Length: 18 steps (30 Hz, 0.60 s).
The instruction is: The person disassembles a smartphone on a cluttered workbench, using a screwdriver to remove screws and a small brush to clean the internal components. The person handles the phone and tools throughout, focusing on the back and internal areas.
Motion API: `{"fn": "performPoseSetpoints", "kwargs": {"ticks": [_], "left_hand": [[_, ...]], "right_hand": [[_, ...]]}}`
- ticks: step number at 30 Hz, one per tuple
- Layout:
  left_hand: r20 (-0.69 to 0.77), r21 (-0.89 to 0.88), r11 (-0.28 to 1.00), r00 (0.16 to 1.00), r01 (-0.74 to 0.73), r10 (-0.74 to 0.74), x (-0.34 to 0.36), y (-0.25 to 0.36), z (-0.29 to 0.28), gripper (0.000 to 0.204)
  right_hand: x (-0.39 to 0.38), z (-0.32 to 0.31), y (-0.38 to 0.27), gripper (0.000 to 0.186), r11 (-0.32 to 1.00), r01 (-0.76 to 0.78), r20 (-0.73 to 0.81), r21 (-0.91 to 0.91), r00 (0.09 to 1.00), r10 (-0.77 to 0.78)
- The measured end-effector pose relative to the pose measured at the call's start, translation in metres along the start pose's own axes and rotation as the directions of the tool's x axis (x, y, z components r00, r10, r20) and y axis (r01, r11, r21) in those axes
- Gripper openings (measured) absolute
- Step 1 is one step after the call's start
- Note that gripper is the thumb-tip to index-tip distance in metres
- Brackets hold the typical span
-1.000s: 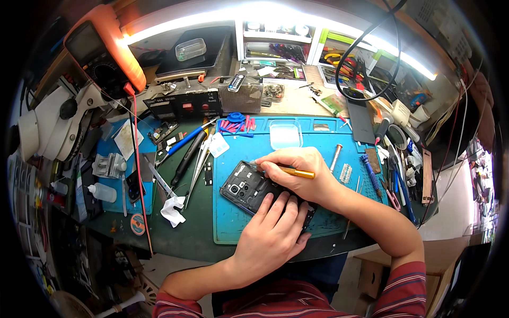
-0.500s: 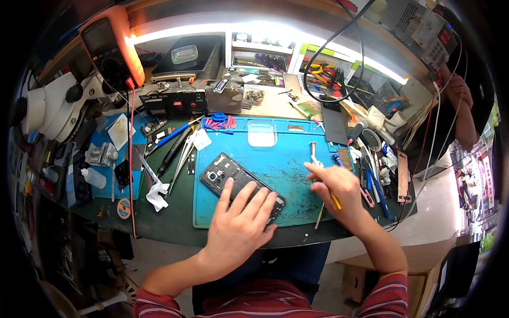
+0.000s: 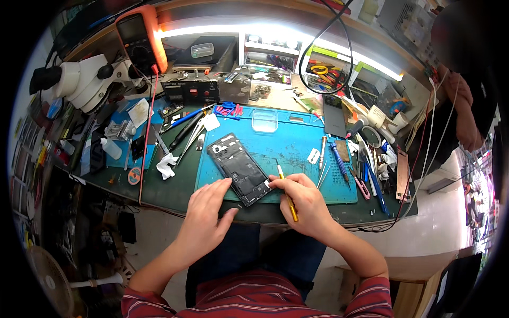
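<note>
A black smartphone [image 3: 241,168] with its back cover off lies tilted on the blue repair mat [image 3: 291,142], its inner frame facing up. My left hand [image 3: 205,216] is open beside the phone's near left edge, with the fingertips at that edge and the thumb apart. My right hand [image 3: 307,206] grips a slim, pen-shaped tool with a yellow handle [image 3: 291,206], its thin tip pointing away from me. The right fingertips are at the phone's lower right edge, by a small white piece [image 3: 268,183]; whether they pinch it I cannot tell.
On the mat lie a clear plastic tray [image 3: 264,121], a pale slotted plate [image 3: 313,156] and a blue screwdriver [image 3: 340,161]. Tweezers [image 3: 190,139] and crumpled tissue [image 3: 167,165] lie left. A microscope [image 3: 82,79] and orange multimeter [image 3: 139,42] stand behind. Another person's arm [image 3: 464,111] shows at right.
My left hand has slid off the phone to its near left edge. The right hand has come left to the phone with the yellow-handled tool. The phone is turned more upright in view.
</note>
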<state>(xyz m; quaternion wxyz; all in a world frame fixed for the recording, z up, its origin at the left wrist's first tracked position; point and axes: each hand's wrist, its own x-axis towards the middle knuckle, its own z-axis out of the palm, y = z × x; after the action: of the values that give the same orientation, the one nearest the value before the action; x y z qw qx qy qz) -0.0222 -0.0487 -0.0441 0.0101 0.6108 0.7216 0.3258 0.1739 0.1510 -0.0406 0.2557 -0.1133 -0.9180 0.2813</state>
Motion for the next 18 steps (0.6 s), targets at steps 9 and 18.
{"fn": "performPoseSetpoints", "kwargs": {"ticks": [9, 18], "left_hand": [[-0.003, 0.294, 0.953, 0.996, -0.080, 0.085, 0.017, 0.026, 0.023, 0.082], [0.037, 0.322, 0.945, 0.999, -0.047, 0.038, 0.045, 0.041, 0.061, 0.069]], "right_hand": [[-0.025, -0.024, -0.012, 0.036, 1.000, 0.003, -0.021, -0.025, 1.000, -0.003], [-0.044, -0.043, 0.031, 0.038, 0.918, -0.215, -0.242, -0.332, 0.960, 0.138]]}}
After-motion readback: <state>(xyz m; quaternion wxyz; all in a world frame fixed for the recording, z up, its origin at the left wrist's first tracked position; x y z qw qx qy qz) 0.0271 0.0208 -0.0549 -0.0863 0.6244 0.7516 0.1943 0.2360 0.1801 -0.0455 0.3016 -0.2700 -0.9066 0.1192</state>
